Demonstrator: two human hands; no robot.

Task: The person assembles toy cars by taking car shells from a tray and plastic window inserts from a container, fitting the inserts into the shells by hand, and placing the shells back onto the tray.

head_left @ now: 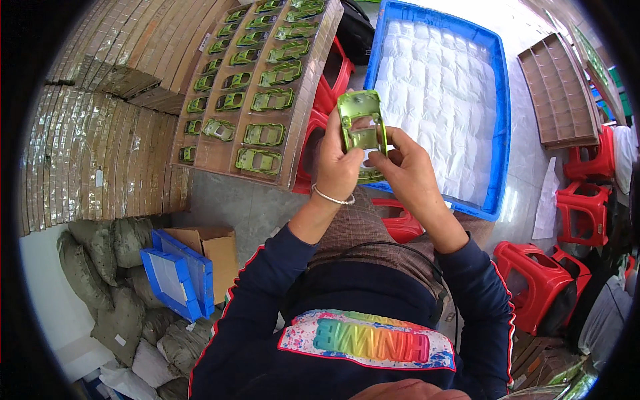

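A green toy car body shell (364,139) with open window gaps is held up in front of me between both hands. My left hand (337,150) grips its left side, the thumb near the lower part. With thumb and fingers closed, my right hand (405,160) pinches its right edge. To the left, a brown compartment tray (293,150) holds several rows of similar green car shells (265,134). Just beyond my right hand stands a blue crate (503,133) lined with rows of white wrapped pieces (433,100).
Tall stacks of brown trays (100,153) rise at the left. Below them lie grey-green sacks (120,320), blue trays (177,273) and a cardboard box (217,257). Red stools (533,283) stand at the right, with a brown divided tray (557,90) behind them.
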